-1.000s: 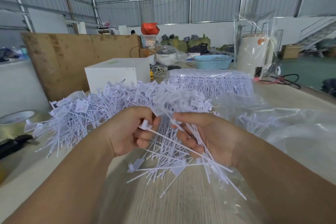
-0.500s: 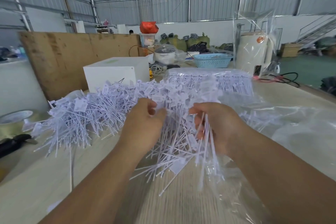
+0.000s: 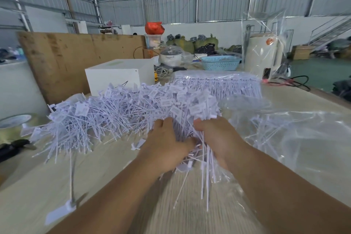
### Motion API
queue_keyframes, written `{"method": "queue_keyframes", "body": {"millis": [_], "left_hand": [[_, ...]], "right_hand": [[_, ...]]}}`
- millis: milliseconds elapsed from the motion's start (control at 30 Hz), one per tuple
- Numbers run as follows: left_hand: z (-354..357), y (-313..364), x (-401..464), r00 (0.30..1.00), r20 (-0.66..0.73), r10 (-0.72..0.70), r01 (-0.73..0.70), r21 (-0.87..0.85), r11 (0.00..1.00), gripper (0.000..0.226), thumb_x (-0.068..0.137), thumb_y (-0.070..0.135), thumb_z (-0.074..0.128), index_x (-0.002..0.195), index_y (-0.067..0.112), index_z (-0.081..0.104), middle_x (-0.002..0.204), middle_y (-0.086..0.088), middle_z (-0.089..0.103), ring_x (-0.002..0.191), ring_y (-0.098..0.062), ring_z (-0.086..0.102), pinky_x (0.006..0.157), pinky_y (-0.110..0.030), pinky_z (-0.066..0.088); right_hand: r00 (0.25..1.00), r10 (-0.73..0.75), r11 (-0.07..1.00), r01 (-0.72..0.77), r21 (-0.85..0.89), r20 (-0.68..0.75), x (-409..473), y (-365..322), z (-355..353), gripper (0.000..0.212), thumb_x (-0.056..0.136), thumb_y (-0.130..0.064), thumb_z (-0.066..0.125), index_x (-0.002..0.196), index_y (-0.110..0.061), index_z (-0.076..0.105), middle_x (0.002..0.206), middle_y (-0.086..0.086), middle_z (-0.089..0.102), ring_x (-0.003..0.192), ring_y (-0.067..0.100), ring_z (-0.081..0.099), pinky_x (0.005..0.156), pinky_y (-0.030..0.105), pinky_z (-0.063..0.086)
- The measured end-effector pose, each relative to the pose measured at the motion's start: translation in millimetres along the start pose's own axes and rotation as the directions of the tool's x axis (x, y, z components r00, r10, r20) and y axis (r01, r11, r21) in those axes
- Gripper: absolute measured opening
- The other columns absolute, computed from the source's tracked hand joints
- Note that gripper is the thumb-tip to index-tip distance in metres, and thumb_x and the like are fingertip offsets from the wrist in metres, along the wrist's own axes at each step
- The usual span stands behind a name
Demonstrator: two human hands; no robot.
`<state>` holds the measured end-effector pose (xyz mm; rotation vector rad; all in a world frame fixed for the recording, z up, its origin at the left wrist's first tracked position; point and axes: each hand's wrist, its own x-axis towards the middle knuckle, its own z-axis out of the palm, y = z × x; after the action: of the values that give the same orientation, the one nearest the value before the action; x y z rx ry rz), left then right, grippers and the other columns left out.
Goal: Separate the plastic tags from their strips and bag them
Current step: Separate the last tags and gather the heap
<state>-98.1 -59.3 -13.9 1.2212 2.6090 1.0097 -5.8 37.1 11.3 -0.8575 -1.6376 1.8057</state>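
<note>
left fingertips: buried in the pile of tags point(image 3: 121, 118), grip unclear
right hand point(image 3: 218, 138): fingers curled round a bundle of tags point(image 3: 206, 159); fingertips hidden behind it
forearms: cut off by bottom edge
loose tag point(image 3: 58, 213): motion-blurred, partly behind left forearm
clear bag point(image 3: 303, 138): runs off right edge, contents too faint to tell
black object point(image 3: 13, 148): cut by left edge, unidentifiable
tag print: too small to read
bagged strips point(image 3: 218, 85): count not tellable through plastic
</note>
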Motion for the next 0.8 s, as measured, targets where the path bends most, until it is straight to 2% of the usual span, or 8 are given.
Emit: {"method": "queue_keyframes", "body": {"millis": [67, 133, 200, 267, 400, 500, 600, 800], "left_hand": [[-3.9, -0.9, 0.2, 0.998, 0.067, 0.002, 0.001, -0.056, 0.998, 0.092, 0.066, 0.072, 0.067, 0.138, 0.026, 0.031, 0.119, 0.010, 0.030, 0.113, -0.014, 0.040, 0.078, -0.025, 0.036], [-7.5, -3.2, 1.1, 0.990, 0.136, 0.029, -0.019, -0.075, 0.997, 0.096, 0.059, 0.071, 0.075, 0.134, 0.029, 0.032, 0.119, 0.013, 0.030, 0.114, -0.010, 0.039, 0.074, -0.019, 0.033], [-10.4, -6.0, 1.6, 0.983, 0.181, 0.038, -0.027, -0.066, 0.997, 0.107, 0.057, 0.069, 0.079, 0.142, 0.033, 0.025, 0.130, 0.013, 0.029, 0.126, -0.011, 0.037, 0.085, -0.019, 0.032], [-14.6, -7.4, 0.1, 0.978, 0.208, 0.024, -0.003, -0.104, 0.995, 0.113, 0.058, 0.074, 0.074, 0.148, 0.036, 0.017, 0.139, 0.013, 0.026, 0.136, -0.014, 0.032, 0.092, -0.022, 0.032], [-30.2, -4.7, -4.4, 0.995, 0.103, 0.008, -0.012, 0.039, 0.999, 0.110, 0.059, 0.086, 0.059, 0.148, 0.033, 0.023, 0.147, 0.014, 0.024, 0.132, -0.013, 0.037, 0.094, -0.028, 0.034], [-37.7, 1.4, -8.5, 0.989, 0.009, 0.146, -0.145, 0.196, 0.970, 0.071, 0.064, 0.081, 0.059, 0.118, 0.035, 0.053, 0.115, 0.013, 0.045, 0.107, -0.007, 0.048, 0.083, -0.029, 0.043], [-33.7, 8.8, -14.4, 0.962, 0.168, 0.213, -0.238, 0.146, 0.960, 0.045, 0.062, 0.074, 0.064, 0.089, 0.039, 0.058, 0.082, 0.018, 0.053, 0.071, 0.005, 0.051, 0.058, -0.024, 0.036], [-21.8, 11.5, -15.3, 0.951, 0.166, 0.262, -0.287, 0.154, 0.945, 0.029, 0.083, 0.061, 0.058, 0.081, 0.032, 0.063, 0.063, 0.015, 0.052, 0.055, 0.003, 0.048, 0.052, -0.023, 0.031]], "right_hand": [[1.000, -0.001, 1.000, 0.001, 0.016, -0.009, 2.7, 1.4, -3.1, 0.027, 0.089, -0.006, 0.060, 0.106, 0.015, 0.061, 0.088, 0.017, 0.056, 0.080, 0.026, 0.052, 0.071, 0.037, 0.042], [1.000, 0.010, 1.000, -0.010, 0.013, 0.019, 6.1, 1.3, -6.2, 0.021, 0.087, -0.005, 0.062, 0.103, 0.008, 0.066, 0.085, 0.015, 0.060, 0.080, 0.031, 0.059, 0.069, 0.037, 0.046], [0.999, 0.018, 1.000, -0.018, -0.003, 0.050, 2.9, -3.3, -6.8, 0.013, 0.087, -0.005, 0.063, 0.097, -0.005, 0.071, 0.091, 0.010, 0.070, 0.091, 0.035, 0.068, 0.076, 0.041, 0.057], [0.999, -0.008, 0.998, 0.010, -0.069, 0.040, 4.1, -5.2, -6.4, 0.015, 0.086, -0.007, 0.065, 0.099, -0.007, 0.072, 0.099, 0.010, 0.073, 0.097, 0.035, 0.068, 0.089, 0.051, 0.054], [0.999, -0.054, 0.992, 0.055, -0.116, 0.007, 9.1, -3.3, -7.6, 0.022, 0.088, -0.006, 0.063, 0.108, -0.001, 0.069, 0.099, 0.009, 0.071, 0.086, 0.027, 0.067, 0.088, 0.047, 0.052], [0.998, -0.068, 0.993, 0.067, -0.095, -0.001, 7.7, -3.8, -5.5, 0.028, 0.087, -0.009, 0.063, 0.108, 0.010, 0.064, 0.088, 0.018, 0.061, 0.075, 0.028, 0.055, 0.075, 0.045, 0.051], [1.000, -0.014, 1.000, 0.015, 0.019, -0.024, 9.2, -4.4, -4.8, 0.033, 0.084, -0.010, 0.066, 0.105, 0.014, 0.060, 0.079, 0.016, 0.051, 0.073, 0.027, 0.047, 0.069, 0.042, 0.042], [0.999, 0.034, 0.987, -0.033, 0.156, -0.004, 8.2, -6.0, -6.4, 0.011, 0.085, -0.007, 0.065, 0.093, -0.001, 0.066, 0.079, 0.017, 0.052, 0.075, 0.027, 0.050, 0.068, 0.041, 0.041]]}}
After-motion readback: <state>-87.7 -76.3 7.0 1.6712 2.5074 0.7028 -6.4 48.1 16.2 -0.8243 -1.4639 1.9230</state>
